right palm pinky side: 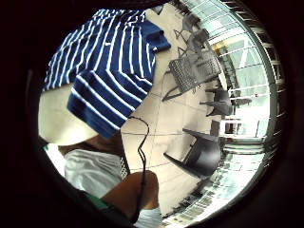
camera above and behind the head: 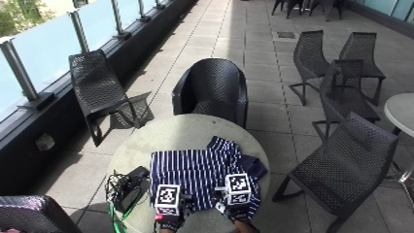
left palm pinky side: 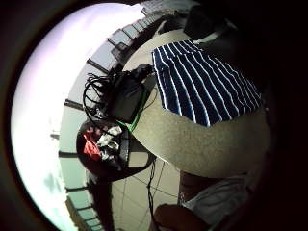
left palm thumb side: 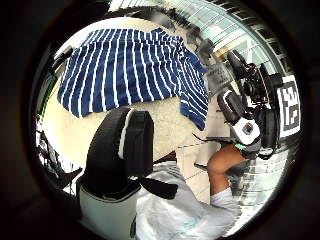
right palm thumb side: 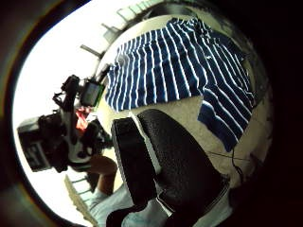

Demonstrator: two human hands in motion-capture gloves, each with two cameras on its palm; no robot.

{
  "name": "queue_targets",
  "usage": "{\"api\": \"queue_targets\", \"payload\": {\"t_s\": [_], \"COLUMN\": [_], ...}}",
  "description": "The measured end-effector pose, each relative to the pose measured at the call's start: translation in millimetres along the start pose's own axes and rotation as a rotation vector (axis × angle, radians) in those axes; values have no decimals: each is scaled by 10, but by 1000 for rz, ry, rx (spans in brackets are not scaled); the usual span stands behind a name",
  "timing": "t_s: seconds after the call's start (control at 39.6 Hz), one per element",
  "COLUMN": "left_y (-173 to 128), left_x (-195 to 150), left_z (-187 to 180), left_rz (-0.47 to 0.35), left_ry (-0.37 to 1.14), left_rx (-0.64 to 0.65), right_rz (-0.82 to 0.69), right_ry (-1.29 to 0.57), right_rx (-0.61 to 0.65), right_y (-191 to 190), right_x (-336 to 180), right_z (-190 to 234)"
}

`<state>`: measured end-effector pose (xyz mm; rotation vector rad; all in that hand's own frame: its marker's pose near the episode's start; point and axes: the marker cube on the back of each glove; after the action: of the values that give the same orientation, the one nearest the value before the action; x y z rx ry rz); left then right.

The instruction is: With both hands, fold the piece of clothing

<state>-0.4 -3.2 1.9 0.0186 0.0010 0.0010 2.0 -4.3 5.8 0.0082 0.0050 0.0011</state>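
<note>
A navy shirt with white stripes [camera above and behind the head: 200, 177] lies spread flat on the round beige table [camera above and behind the head: 175, 133], on the side nearest me. One sleeve [left palm thumb side: 197, 105] reaches to the table's rim on my right. My left hand [camera above and behind the head: 169, 223] and right hand [camera above and behind the head: 240, 216] hover side by side over the shirt's near hem, apart from the cloth. The palm views show the whole shirt [right palm thumb side: 175, 61] from a distance, with a straight gloved thumb [left palm thumb side: 122, 150] in front. Neither hand holds anything.
A black device with coiled cables [camera above and behind the head: 129, 187] sits on the table left of the shirt. Black woven chairs stand around: one beyond the table [camera above and behind the head: 213, 90], one at right [camera above and behind the head: 349, 165], one by the glass railing [camera above and behind the head: 103, 87].
</note>
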Motion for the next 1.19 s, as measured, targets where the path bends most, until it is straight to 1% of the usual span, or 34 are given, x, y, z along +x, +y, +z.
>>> {"api": "queue_targets", "payload": {"t_s": [0.25,0.43,0.58,0.76,0.83,0.88,1.04,1.19], "left_y": [56,2,24,62,33,15,-59,-140], "left_x": [30,25,28,44,17,-11,-57,-71], "left_z": [-54,-10,-49,-80,-14,78,457,835], "left_rz": [-4,6,4,13,4,-9,-25,5], "left_ry": [7,7,9,12,-9,-29,-49,-50], "left_rx": [-31,1,4,2,6,-15,-131,-279], "right_rz": [9,8,2,-8,-11,-12,-27,-25], "right_ry": [2,7,0,15,41,64,76,104], "right_rx": [-4,-1,19,12,-3,-23,-119,-226], "right_y": [24,20,-9,2,-38,-86,-287,-357], "right_x": [-11,-1,2,20,65,114,265,370], "right_z": [-16,-9,12,10,107,221,705,1002]}}
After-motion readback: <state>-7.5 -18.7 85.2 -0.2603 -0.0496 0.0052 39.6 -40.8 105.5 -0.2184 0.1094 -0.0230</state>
